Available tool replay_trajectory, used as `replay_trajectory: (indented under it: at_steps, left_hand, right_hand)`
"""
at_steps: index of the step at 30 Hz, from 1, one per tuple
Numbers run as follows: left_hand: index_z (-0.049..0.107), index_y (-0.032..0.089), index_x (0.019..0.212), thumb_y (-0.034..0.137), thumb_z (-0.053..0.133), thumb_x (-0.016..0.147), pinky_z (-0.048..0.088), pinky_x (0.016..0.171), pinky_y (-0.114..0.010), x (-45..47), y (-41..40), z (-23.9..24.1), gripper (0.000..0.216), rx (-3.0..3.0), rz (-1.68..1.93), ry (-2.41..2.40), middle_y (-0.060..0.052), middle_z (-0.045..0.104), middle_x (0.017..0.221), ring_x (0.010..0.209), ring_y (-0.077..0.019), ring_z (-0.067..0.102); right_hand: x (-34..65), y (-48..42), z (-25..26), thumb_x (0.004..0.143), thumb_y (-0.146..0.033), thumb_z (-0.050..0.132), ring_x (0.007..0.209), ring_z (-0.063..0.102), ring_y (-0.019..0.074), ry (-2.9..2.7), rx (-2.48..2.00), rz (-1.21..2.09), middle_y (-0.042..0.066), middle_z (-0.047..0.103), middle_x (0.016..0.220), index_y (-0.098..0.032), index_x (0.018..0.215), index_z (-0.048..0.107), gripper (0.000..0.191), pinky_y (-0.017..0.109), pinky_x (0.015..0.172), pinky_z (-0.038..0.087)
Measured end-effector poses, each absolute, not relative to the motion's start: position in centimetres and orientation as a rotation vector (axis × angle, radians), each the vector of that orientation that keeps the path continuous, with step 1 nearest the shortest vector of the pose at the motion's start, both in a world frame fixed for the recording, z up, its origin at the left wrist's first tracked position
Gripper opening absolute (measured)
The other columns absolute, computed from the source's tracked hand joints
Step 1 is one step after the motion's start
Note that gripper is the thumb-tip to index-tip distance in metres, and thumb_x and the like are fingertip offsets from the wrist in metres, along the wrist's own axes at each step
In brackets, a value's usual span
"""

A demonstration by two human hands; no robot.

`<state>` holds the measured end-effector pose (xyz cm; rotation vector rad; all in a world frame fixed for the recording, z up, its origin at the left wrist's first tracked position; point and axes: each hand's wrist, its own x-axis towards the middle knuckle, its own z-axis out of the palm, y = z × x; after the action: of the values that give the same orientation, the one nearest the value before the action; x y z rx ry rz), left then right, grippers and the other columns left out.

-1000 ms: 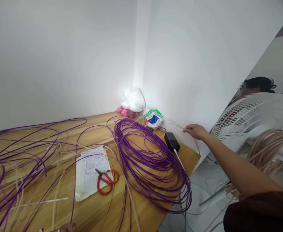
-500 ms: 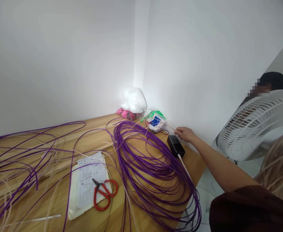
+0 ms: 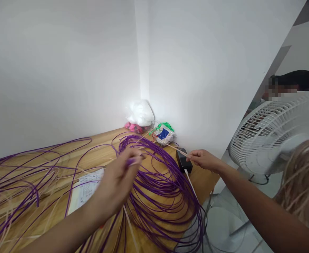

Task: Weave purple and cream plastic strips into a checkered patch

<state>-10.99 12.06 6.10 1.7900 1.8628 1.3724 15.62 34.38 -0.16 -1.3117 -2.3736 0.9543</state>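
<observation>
My right hand point(image 3: 203, 160) is pinched on a thin pale strip point(image 3: 173, 147) that runs back toward the table's far corner. It hovers just right of a black power adapter point(image 3: 183, 161). My left hand point(image 3: 119, 179) is raised over the wooden table point(image 3: 104, 154), fingers closed on a purple strand point(image 3: 131, 161), though motion blurs it. Beneath both hands lies a big coil of purple cord point(image 3: 159, 189). A bundle of pale strips point(image 3: 302, 179) hangs at the right edge.
Loose purple and pale strands point(image 3: 19, 182) sprawl over the left of the table. A printed sheet point(image 3: 87, 186) lies partly behind my left arm. Bags point(image 3: 140, 114) and a blue packet point(image 3: 163, 135) sit in the corner. A white fan point(image 3: 276, 133) stands right, with another person behind it.
My left hand has risen into view over the coil and closed on a purple strand. My right hand has drawn the pale strip back from the wall, nearer the adapter. The scissors are now hidden.
</observation>
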Motion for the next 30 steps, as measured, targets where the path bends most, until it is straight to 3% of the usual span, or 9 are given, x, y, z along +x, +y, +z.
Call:
replay_trajectory:
  at_steps: [4, 8, 10, 13, 15, 19, 22, 25, 30]
  left_hand:
    - [0.053, 0.023, 0.130, 0.044, 0.050, 0.087, 0.046, 0.087, -0.030, -6.9, 22.6, 3.7, 0.048, 2.108, 0.942, 1.578, -0.004, 0.068, 0.108, 0.095, -0.0202, 0.063]
    - [0.058, 0.016, 0.124, 0.038, 0.039, 0.092, 0.039, 0.099, -0.026, -4.5, 29.8, 0.9, 0.043, 2.184, 0.832, 1.321, -0.007, 0.063, 0.125, 0.114, -0.0180, 0.057]
    - [0.061, 0.016, 0.119, 0.038, 0.033, 0.095, 0.042, 0.095, -0.023, -4.2, 31.4, 0.4, 0.043, 2.241, 0.780, 1.336, -0.005, 0.065, 0.119, 0.108, -0.0155, 0.059]
    - [0.068, 0.019, 0.098, 0.042, 0.033, 0.094, 0.047, 0.077, -0.021, -4.3, 32.6, 0.5, 0.041, 2.347, 0.627, 1.477, -0.001, 0.070, 0.092, 0.084, -0.0132, 0.064]
    - [0.067, 0.019, 0.089, 0.043, 0.036, 0.093, 0.046, 0.068, -0.023, -4.4, 33.1, 0.5, 0.039, 2.348, 0.603, 1.642, -0.001, 0.068, 0.079, 0.075, -0.0150, 0.062]
    - [0.063, 0.021, 0.097, 0.044, 0.037, 0.092, 0.045, 0.070, -0.031, -4.3, 33.9, 0.1, 0.036, 2.310, 0.636, 1.985, -0.007, 0.068, 0.086, 0.083, -0.0231, 0.063]
    - [0.062, 0.024, 0.102, 0.044, 0.035, 0.093, 0.045, 0.075, -0.034, -3.7, 34.4, -0.4, 0.035, 2.337, 0.598, 2.098, -0.008, 0.068, 0.091, 0.089, -0.0254, 0.064]
    - [0.061, 0.026, 0.104, 0.041, 0.035, 0.093, 0.045, 0.077, -0.036, -3.0, 34.8, -0.7, 0.032, 2.377, 0.535, 2.124, -0.008, 0.068, 0.094, 0.091, -0.0257, 0.064]
    - [0.061, 0.026, 0.107, 0.041, 0.034, 0.093, 0.047, 0.078, -0.036, -3.0, 35.9, -1.3, 0.034, 2.336, 0.483, 2.193, -0.008, 0.068, 0.097, 0.094, -0.0249, 0.064]
  right_hand:
    - [14.7, 34.2, 0.0, 0.087, -0.054, 0.044, 0.053, 0.034, 0.0087, -2.321, -1.047, 1.058, -0.004, 0.039, 0.060, -0.014, 0.090, 0.065, 0.045, 0.020, 0.049, 0.028]
    - [15.5, 34.7, -0.3, 0.087, -0.050, 0.049, 0.057, 0.033, 0.0091, -2.216, -0.813, 1.077, -0.004, 0.038, 0.062, -0.014, 0.082, 0.064, 0.040, 0.020, 0.052, 0.027]
    - [15.9, 35.1, -0.8, 0.088, -0.050, 0.048, 0.057, 0.033, 0.0092, -2.184, -0.802, 1.076, -0.004, 0.038, 0.061, -0.015, 0.082, 0.064, 0.039, 0.021, 0.052, 0.027]
    - [15.8, 35.4, -1.8, 0.091, -0.049, 0.043, 0.057, 0.038, 0.0108, -2.212, -0.847, 0.972, -0.003, 0.043, 0.061, -0.015, 0.083, 0.064, 0.041, 0.022, 0.053, 0.030]
    - [15.5, 34.9, -2.6, 0.092, -0.046, 0.043, 0.068, 0.048, 0.0148, -2.169, -0.948, 0.631, 0.002, 0.055, 0.071, -0.016, 0.088, 0.065, 0.038, 0.025, 0.063, 0.037]
    - [14.0, 33.0, -4.4, 0.090, -0.045, 0.047, 0.092, 0.054, 0.0237, -1.990, -1.211, -0.013, 0.011, 0.063, 0.095, -0.016, 0.093, 0.061, 0.033, 0.033, 0.083, 0.037]
    - [12.5, 32.5, -5.6, 0.086, -0.051, 0.051, 0.082, 0.058, 0.0247, -2.098, -1.509, 0.002, 0.011, 0.063, 0.091, -0.017, 0.093, 0.058, 0.035, 0.032, 0.072, 0.039]
    - [11.1, 33.3, -6.2, 0.079, -0.053, 0.057, 0.088, 0.061, 0.0289, -2.139, -1.676, 0.086, 0.015, 0.064, 0.099, -0.014, 0.107, 0.056, 0.047, 0.034, 0.071, 0.041]
    - [11.1, 33.6, -6.1, 0.077, -0.038, 0.058, 0.090, 0.063, 0.0292, -2.164, -1.636, 0.156, 0.013, 0.067, 0.101, -0.016, 0.122, 0.053, 0.050, 0.034, 0.073, 0.042]
